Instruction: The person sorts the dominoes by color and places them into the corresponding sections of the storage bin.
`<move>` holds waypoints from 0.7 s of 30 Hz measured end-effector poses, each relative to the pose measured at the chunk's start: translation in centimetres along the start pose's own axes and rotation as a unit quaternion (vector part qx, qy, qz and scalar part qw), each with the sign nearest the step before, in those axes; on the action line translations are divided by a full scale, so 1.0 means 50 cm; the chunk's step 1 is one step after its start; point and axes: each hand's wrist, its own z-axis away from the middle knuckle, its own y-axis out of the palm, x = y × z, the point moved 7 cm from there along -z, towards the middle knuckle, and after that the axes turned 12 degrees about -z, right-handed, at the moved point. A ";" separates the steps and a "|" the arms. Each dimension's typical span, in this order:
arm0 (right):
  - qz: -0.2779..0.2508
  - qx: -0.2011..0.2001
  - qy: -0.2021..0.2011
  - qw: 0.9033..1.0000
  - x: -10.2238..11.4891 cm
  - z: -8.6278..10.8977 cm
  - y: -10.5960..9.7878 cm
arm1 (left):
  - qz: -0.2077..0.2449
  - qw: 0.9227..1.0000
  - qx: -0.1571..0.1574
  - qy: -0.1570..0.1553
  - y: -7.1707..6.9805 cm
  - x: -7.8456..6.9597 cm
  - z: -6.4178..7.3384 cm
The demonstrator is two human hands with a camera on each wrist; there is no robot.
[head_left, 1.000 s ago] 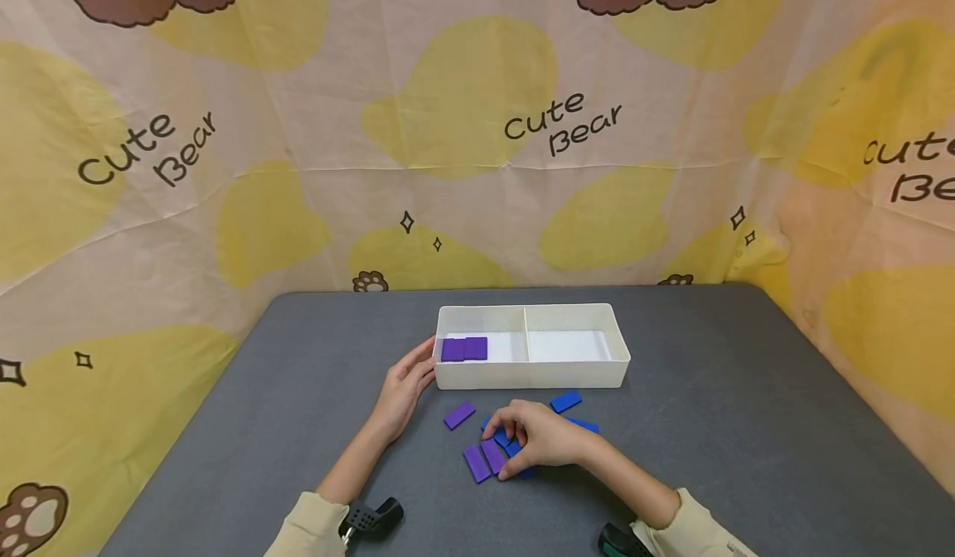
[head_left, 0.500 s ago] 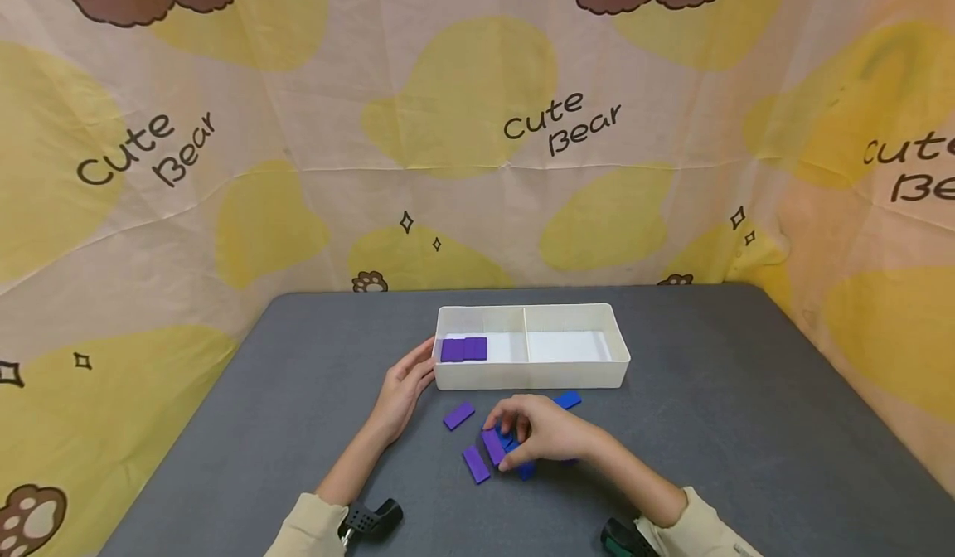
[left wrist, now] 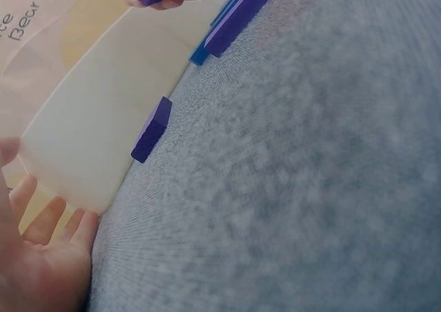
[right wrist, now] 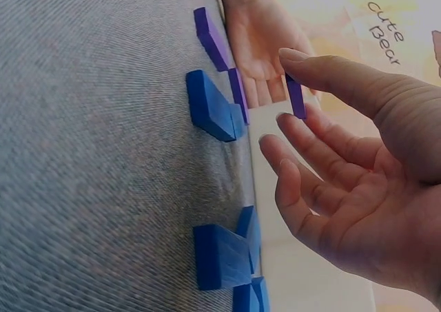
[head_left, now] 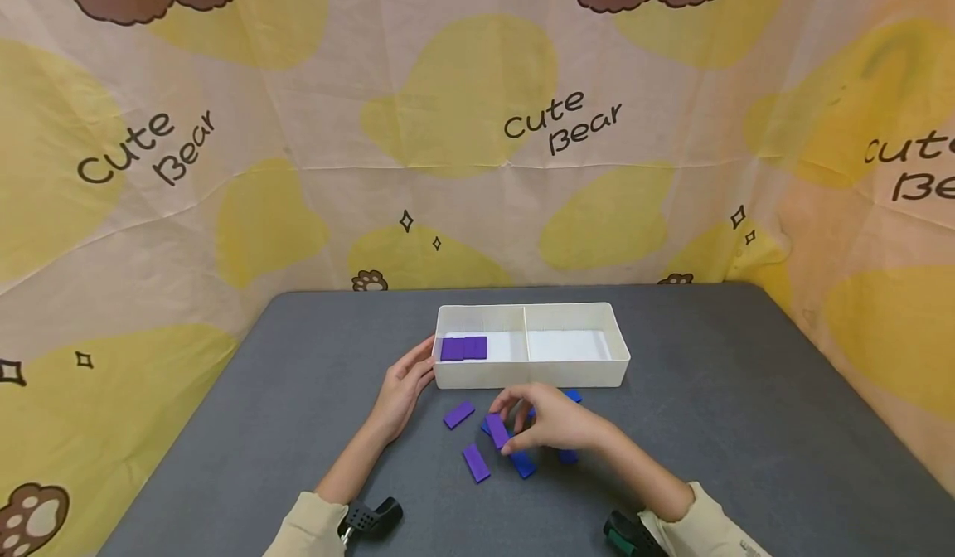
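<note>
My right hand (head_left: 548, 418) pinches a purple rectangular block (head_left: 496, 430) between thumb and fingers, held just above the table in front of the box; the right wrist view also shows this purple block (right wrist: 295, 97) raised off the cloth. With fingers extended, my left hand (head_left: 403, 393) rests against the left end of the white two-compartment box (head_left: 533, 375). Purple blocks (head_left: 464, 348) lie side by side in its left compartment. On the table are two loose purple blocks, one nearer the box (head_left: 458, 414) and one nearer me (head_left: 476, 463). Several blue blocks (head_left: 522, 464) lie beneath and around my right hand, partly hidden.
The grey table (head_left: 336, 333) ends at a patterned cloth backdrop (head_left: 462, 126) behind the box. A thin divider (head_left: 525, 333) splits the box in two. Black wrist devices (head_left: 370, 518) sit at both sleeves.
My right hand has lifted the purple block from beside another purple one and moved it up and toward the box. Blue blocks beneath show more. The left hand stays put.
</note>
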 end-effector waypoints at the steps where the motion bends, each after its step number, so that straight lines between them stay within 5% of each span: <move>1: 0.002 -0.001 -0.001 1.000 0.001 0.000 -0.002 | 0.002 1.000 0.000 -0.001 0.000 0.001 0.000; 21: 0.038 -0.032 -0.022 0.999 0.058 -0.016 -0.046 | 0.013 1.000 0.005 -0.007 0.002 -0.003 0.004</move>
